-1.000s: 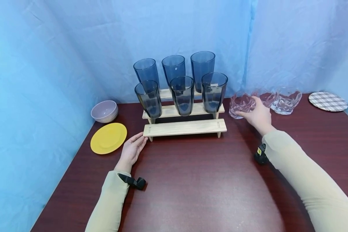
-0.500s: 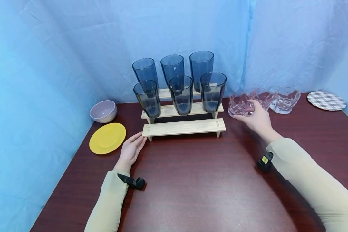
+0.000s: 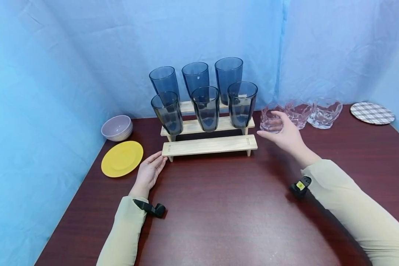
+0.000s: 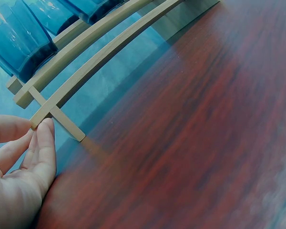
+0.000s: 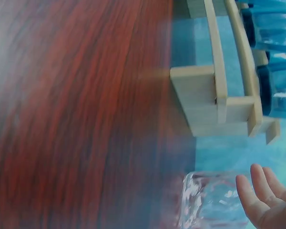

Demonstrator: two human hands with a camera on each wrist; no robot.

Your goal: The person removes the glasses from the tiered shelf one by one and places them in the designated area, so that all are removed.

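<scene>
My left hand [image 3: 148,173] pinches the left end of the lowest step of a three-tier wooden rack [image 3: 209,146]; in the left wrist view its fingers [image 4: 46,143] meet the step's corner. Three dark blue-grey tumblers [image 3: 207,114] stand on the middle tier, and three more tumblers [image 3: 196,75] on the top one. My right hand [image 3: 287,138] holds nothing, its thumb and fingers spread apart just in front of a pinkish faceted glass [image 3: 264,121]. The right wrist view has that glass [image 5: 212,198] upright beside the fingertips.
Another pinkish glass [image 3: 300,112] and a clear glass [image 3: 326,114] stand farther right, then a plaid round mat [image 3: 372,113]. At left are a lilac bowl [image 3: 117,129] and a yellow plate [image 3: 122,159]. Blue curtains [image 3: 119,55] hang behind the dark red table [image 3: 219,214].
My right hand has let go of the leftmost pinkish glass and drawn back to the left, toward the rack. My left hand keeps its place at the rack's end.
</scene>
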